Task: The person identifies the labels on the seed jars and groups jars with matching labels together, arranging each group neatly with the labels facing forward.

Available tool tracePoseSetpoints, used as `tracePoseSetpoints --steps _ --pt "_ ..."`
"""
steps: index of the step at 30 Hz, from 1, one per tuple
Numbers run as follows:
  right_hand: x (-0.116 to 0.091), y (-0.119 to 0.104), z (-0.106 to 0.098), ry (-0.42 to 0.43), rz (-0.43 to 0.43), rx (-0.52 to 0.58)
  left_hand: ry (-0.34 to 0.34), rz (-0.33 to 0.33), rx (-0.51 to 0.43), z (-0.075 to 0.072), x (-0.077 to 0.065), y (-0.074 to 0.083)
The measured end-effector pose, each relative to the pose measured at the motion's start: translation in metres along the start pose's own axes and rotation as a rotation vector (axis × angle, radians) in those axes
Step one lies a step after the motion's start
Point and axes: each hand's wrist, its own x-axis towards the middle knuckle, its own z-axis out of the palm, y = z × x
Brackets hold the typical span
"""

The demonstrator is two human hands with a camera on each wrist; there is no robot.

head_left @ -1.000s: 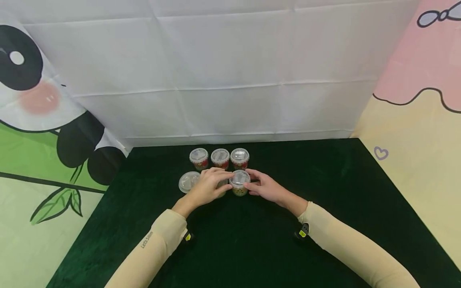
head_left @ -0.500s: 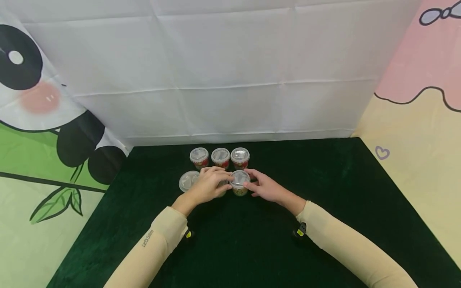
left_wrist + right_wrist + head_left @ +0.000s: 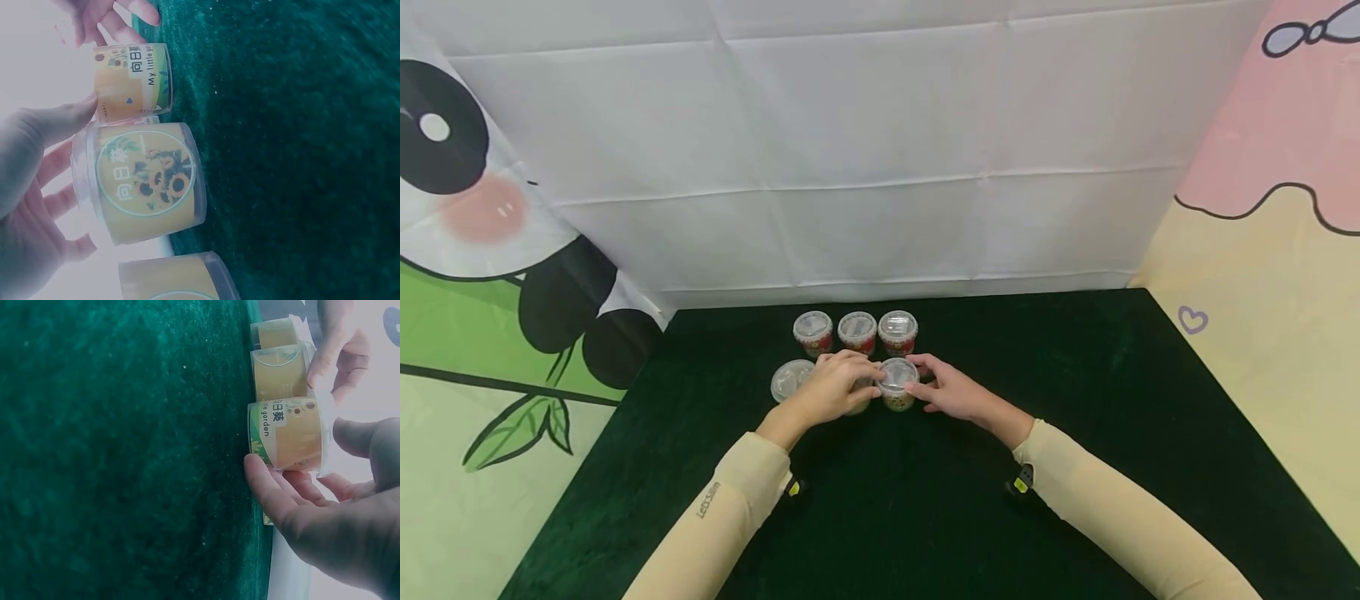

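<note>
In the head view, three clear-lidded plastic cups stand in a front row on the green cloth. My right hand (image 3: pixel 955 392) holds the right-hand cup (image 3: pixel 897 385), thumb at the lid rim and a finger low on its side. My left hand (image 3: pixel 831 387) curves over the middle cup (image 3: pixel 150 181), thumb on the near side and fingers behind the lid. Its fingertips reach the right-hand cup's left edge. The left-hand cup (image 3: pixel 792 379) is partly covered by my left hand. Sunflower labels show in the wrist views.
Behind stands a row of three lidded cups with red labels: left (image 3: pixel 813 332), middle (image 3: pixel 857 332) and right (image 3: pixel 898 332). The dark green cloth (image 3: pixel 895 517) covers the table. A white curtain (image 3: pixel 880 167) hangs along the back, with printed sheets at both sides.
Both hands stay around the front cups. The right-hand cup and my right hand have shifted very slightly left; the back row looks unmoved apart from a small camera shift.
</note>
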Motion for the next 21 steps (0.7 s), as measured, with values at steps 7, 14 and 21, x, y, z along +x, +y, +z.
tracePoseSetpoints --steps 7,14,21 --pt "0.0004 0.0016 0.0001 -0.001 0.0 0.008 0.0 -0.005 -0.021 -0.0015 -0.0006 0.0008" --pt "-0.0001 0.0011 -0.0008 -0.004 -0.002 0.001 -0.008 -0.01 -0.035 -0.0035 -0.0002 0.0025" --pt "0.0007 0.001 0.0002 0.037 0.006 -0.02 -0.033 -0.01 0.0 -0.008 0.0039 0.0025"
